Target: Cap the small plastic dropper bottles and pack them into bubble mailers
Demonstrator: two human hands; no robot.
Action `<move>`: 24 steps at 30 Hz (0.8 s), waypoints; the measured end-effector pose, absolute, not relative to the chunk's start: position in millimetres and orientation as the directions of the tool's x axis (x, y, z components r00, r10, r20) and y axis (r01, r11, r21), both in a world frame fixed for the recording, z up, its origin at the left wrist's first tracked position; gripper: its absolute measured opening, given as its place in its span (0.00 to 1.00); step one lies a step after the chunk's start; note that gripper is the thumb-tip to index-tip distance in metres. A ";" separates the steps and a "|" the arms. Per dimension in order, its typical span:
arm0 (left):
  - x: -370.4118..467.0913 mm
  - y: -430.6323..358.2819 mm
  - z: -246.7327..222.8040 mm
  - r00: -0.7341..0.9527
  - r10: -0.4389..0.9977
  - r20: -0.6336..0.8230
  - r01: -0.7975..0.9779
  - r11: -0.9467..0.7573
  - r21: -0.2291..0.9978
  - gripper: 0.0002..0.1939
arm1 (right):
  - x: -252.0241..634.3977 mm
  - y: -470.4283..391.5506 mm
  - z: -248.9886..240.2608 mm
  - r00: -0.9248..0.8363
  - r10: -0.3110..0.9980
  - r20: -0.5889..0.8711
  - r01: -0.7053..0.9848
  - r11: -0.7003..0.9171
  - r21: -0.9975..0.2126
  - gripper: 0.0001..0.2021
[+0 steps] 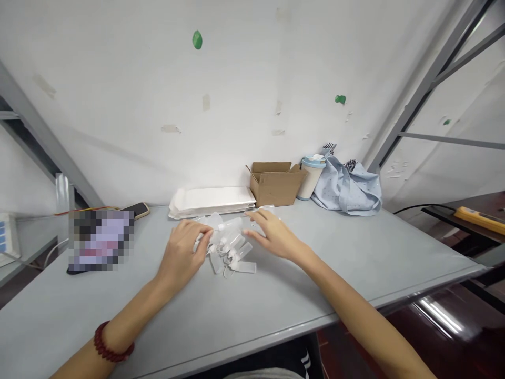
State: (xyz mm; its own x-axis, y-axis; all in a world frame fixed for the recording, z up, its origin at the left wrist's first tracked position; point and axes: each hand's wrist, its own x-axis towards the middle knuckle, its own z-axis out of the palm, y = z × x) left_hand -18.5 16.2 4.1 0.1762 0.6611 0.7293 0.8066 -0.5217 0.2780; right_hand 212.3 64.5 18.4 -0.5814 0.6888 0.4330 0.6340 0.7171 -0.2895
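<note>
A loose pile of small translucent plastic squeeze bottles [237, 242] with white caps and thin cap loops lies on the grey table. My left hand [182, 250] is at the pile's left side, thumb and forefinger pinched at the nozzle end of one squeeze bottle [232, 224]. That bottle lies roughly level, its base pointing right. On the right of the pile hovers my right hand [276, 234], fingers apart, close to the bottle's base with nothing seen in its grasp. Some bottles behind the hands are partly hidden.
Against the wall stand a stack of white padded envelopes [213, 199], an open cardboard box [278, 188], a lidded cup [311, 178] and a light blue cloth bag [347, 184]. To the left lie a dark phone [140, 210] and a blurred-out device [101, 241].
</note>
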 end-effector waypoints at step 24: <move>-16.4 16.0 -1.9 0.167 0.749 0.641 0.828 -0.460 0.321 0.08 | 242.5 111.6 -1.1 -0.340 0.940 0.043 0.939 0.341 -0.035 0.14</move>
State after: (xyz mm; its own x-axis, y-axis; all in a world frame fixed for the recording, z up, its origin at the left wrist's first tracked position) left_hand -16.4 16.0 -1.9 0.1674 0.7489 0.6412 0.8282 -0.4596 0.3206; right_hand 242.5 111.6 -1.1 -0.3395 0.9396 0.0427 0.9394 0.3410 -0.0349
